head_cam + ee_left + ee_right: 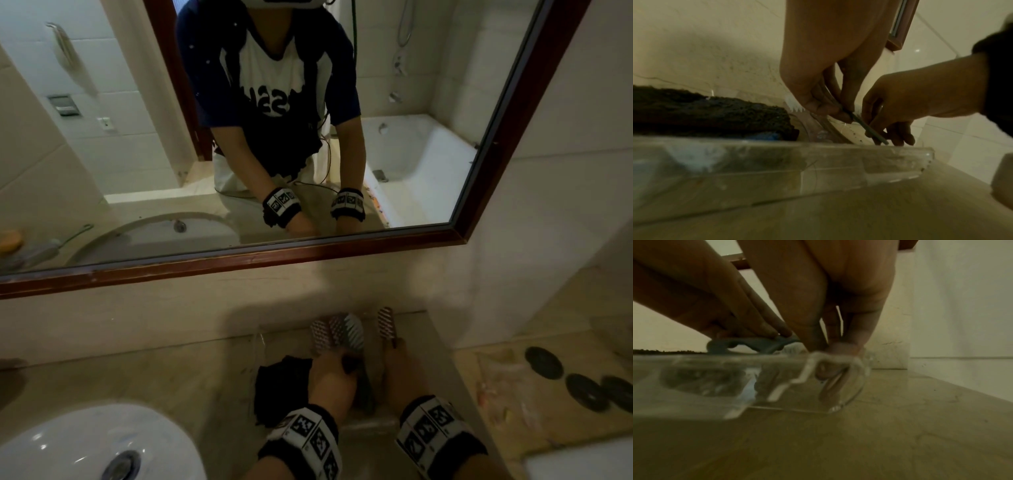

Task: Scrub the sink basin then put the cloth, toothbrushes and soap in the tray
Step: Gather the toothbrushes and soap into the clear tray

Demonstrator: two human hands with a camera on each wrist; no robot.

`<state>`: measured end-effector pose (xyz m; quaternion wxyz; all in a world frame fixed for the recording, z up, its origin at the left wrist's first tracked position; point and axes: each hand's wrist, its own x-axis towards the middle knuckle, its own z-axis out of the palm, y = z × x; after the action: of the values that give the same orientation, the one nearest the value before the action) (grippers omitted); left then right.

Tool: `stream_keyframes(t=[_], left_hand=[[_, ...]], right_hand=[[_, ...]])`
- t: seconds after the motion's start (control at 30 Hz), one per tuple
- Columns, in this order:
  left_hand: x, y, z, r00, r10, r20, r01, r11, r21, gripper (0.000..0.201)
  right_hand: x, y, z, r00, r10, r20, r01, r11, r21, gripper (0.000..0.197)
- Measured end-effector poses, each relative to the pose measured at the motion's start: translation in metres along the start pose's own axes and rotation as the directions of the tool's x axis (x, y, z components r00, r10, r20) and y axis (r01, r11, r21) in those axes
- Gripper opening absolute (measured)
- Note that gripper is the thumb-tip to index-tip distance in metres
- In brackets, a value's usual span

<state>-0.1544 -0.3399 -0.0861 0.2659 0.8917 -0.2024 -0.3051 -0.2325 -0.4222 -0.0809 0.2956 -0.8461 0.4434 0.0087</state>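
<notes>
While the sink basin [102,442] sits untouched at lower left of the head view, both hands work over the clear tray [370,423] against the back wall. The dark cloth [281,387] already lies in the tray's left part, and several toothbrushes [337,332] fan out with their heads toward the wall. The left hand [330,380] curls round their handles; the right hand [399,371] holds one more toothbrush [386,323] just beside the bunch. Soap is not seen on the counter; an orange lump in the mirror [10,240] may be it.

From the left wrist, the left hand's fingers [824,108] pinch a thin grey handle [869,128] slanting down into the tray, with the cloth lying beside it on the left. The right hand's fingers are curled near the tray floor.

From the right wrist, the picture is blurred; the right hand's fingers reach down inside the tray wall [818,363], and what they grip cannot be made out.

Judged so, the toothbrush step is in hand. Next, both hands need to let go cleanly so that the brushes lie flat, and then the soap must be fetched.
</notes>
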Motion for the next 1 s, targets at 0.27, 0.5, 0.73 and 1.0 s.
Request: stream_keyframes(t=[0.27,0.5,0.73,1.0], left_hand=[[0.006,0.008,0.006,0.999,-0.051,-0.006,0.052,0.995,0.083,0.028],[0.002,0.013,0.005,1.000,-0.015,-0.021,0.021,0.964,0.265,0.029],[0.005,0.006,0.011,0.981,0.191,-0.044,-0.161,0.912,0.377,0.036],[0.007,0.006,0.013,0.972,0.234,0.023,-0.221,0.874,0.433,0.034]], right_hand=[[-0.005,0.001,0.000,0.996,-0.089,0.004,0.089,0.980,-0.176,0.073],[-0.006,-0.003,0.002,0.993,-0.070,0.095,0.083,0.986,-0.143,0.039],[-0.011,-0.013,-0.003,0.981,-0.061,0.183,0.105,0.965,-0.240,0.048],[-0.010,-0.012,-0.005,0.990,-0.044,0.133,0.062,0.989,-0.134,0.045]])
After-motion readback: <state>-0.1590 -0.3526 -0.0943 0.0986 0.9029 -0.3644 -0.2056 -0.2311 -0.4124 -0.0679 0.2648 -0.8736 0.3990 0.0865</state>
